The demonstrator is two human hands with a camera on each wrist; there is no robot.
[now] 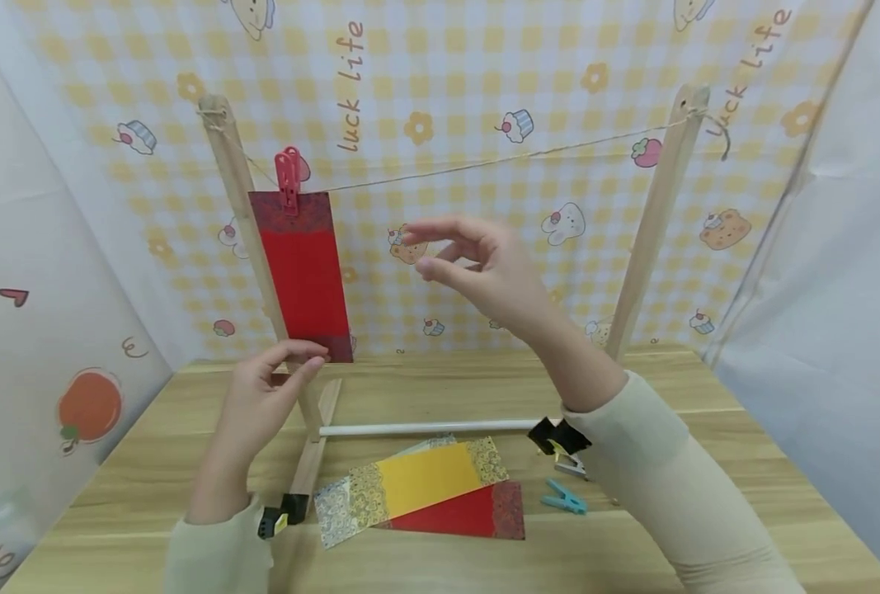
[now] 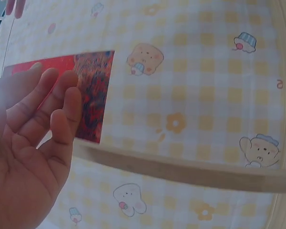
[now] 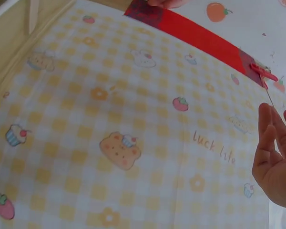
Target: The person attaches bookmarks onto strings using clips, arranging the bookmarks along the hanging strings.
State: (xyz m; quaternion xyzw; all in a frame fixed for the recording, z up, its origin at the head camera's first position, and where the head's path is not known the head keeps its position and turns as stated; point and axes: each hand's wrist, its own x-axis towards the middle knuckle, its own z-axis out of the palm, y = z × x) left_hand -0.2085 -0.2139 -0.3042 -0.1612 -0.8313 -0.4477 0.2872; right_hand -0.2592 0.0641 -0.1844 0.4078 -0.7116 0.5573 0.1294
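Note:
A red paper strip [image 1: 306, 280] with dark patterned ends hangs from a string [image 1: 484, 163], held at its top by a red clothespin [image 1: 289, 180]. My left hand [image 1: 261, 396] is at the strip's lower end, fingers loosely bent; whether the fingertips touch the paper I cannot tell. In the left wrist view the fingers [image 2: 62, 95] overlap the strip [image 2: 93, 90] with nothing gripped. My right hand [image 1: 495, 276] hovers in the air right of the strip and below the string, thumb and fingers apart, holding nothing. The right wrist view shows that hand [image 3: 279, 162] beside the string.
Two wooden posts [image 1: 651, 223] carry the string, with a white rod [image 1: 425, 428] low between them. On the wooden table [image 1: 595, 553] lie a yellow strip [image 1: 432, 478], a red strip [image 1: 469, 513], a silvery strip [image 1: 331, 511] and a blue clothespin [image 1: 564, 497]. A checked cloth [image 1: 469, 49] hangs behind.

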